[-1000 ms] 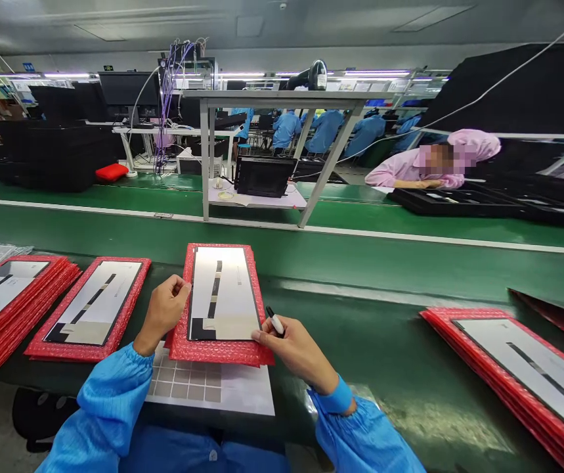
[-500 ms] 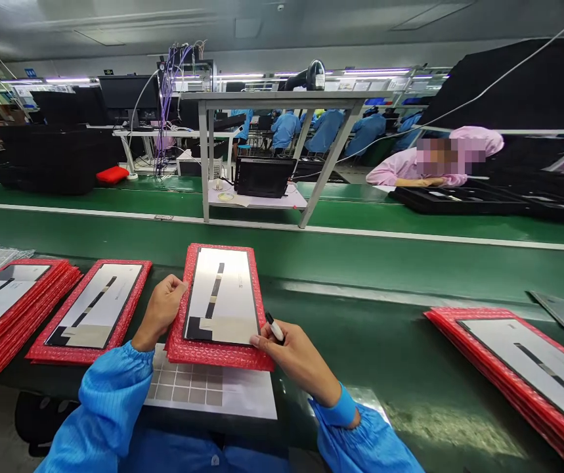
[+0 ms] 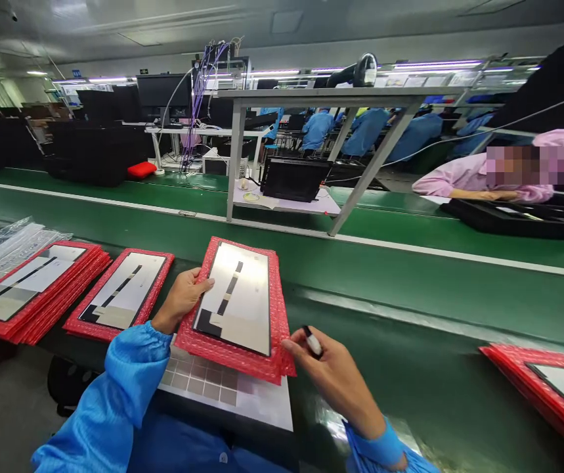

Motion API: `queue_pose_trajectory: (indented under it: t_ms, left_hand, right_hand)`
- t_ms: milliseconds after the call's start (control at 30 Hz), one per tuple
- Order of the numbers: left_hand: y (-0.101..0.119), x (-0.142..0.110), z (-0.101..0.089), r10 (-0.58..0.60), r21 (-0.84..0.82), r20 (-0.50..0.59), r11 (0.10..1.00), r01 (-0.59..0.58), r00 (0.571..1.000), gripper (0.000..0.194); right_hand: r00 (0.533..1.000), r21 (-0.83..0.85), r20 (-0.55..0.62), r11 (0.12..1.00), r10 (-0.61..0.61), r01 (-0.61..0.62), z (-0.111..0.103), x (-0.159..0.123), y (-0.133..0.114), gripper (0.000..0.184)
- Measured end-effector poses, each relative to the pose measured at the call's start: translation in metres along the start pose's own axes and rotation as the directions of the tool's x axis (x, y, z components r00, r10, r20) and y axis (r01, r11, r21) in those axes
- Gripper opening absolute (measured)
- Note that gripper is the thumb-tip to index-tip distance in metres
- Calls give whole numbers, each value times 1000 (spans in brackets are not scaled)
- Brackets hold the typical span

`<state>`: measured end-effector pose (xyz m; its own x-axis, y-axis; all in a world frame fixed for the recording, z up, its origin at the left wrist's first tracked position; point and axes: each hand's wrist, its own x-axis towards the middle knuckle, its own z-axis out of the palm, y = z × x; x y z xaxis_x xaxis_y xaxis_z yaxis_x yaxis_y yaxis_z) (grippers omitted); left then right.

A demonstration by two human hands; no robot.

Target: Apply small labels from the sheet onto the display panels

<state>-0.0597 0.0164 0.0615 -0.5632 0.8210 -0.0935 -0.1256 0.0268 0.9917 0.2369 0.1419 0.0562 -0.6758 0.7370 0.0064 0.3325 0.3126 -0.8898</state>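
From where I stand, the long green workbench (image 3: 400,341) takes up most of the view, with a grey metal stand (image 3: 321,94) at upper centre and a person in pink (image 3: 459,176) leaning in at the right. A thick red stack (image 3: 77,282) lies at the left edge, another red stack (image 3: 522,378) at the lower right, and one panel on red wrap (image 3: 123,292) sits between the first stack and the hands. In the middle of the frame, a flat panel (image 3: 249,295) lies on its red bubble wrap (image 3: 235,360), tilted up over a printed sheet (image 3: 266,406). The left hand (image 3: 180,299) pinches the left side of both, thumb on the panel's margin, fingers going underneath. The right hand (image 3: 341,371) is curled about a marker pen (image 3: 314,343), its thumb tip at the wrap's lower right corner; whether the fingers behind truly grip that corner, I can't quite tell. I'd say the panel handles best with light, even support from under the wrap, thumbs at the rim and off the dark strip (image 3: 229,292), with little tilt so it doesn't slide, and the pen well tucked so it can't knock the pale face.
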Motion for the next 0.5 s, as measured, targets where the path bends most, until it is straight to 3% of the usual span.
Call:
queue_pose_trajectory:
  t_ms: [100, 200, 300, 400, 500]
  left_hand:
    - [7, -14, -61, -40, 44, -80, 998, 44, 996, 57]
    - [14, -34, -144, -90, 98, -209, 989, 113, 974, 51]
    - [16, -48, -214, -124, 147, -337, 972, 183, 933, 46]
    - [10, -49, -253, -129, 200, -405, 954, 225, 905, 42]
    - [2, -41, -268, -135, 265, -429, 926, 267, 893, 41]
  right_hand:
    - [962, -80, -268, 994, 43, -67, -30, -11, 23, 45]
    - [859, -143, -480, 950, 178, -276, -61, -27, 58, 49]
    - [758, -144, -592, 889, 275, -435, -75, -39, 92, 52]
    - [724, -131, -612, 862, 318, -489, -70, -44, 114, 52]
    - [725, -150, -611, 852, 318, -501, -61, -45, 126, 50]
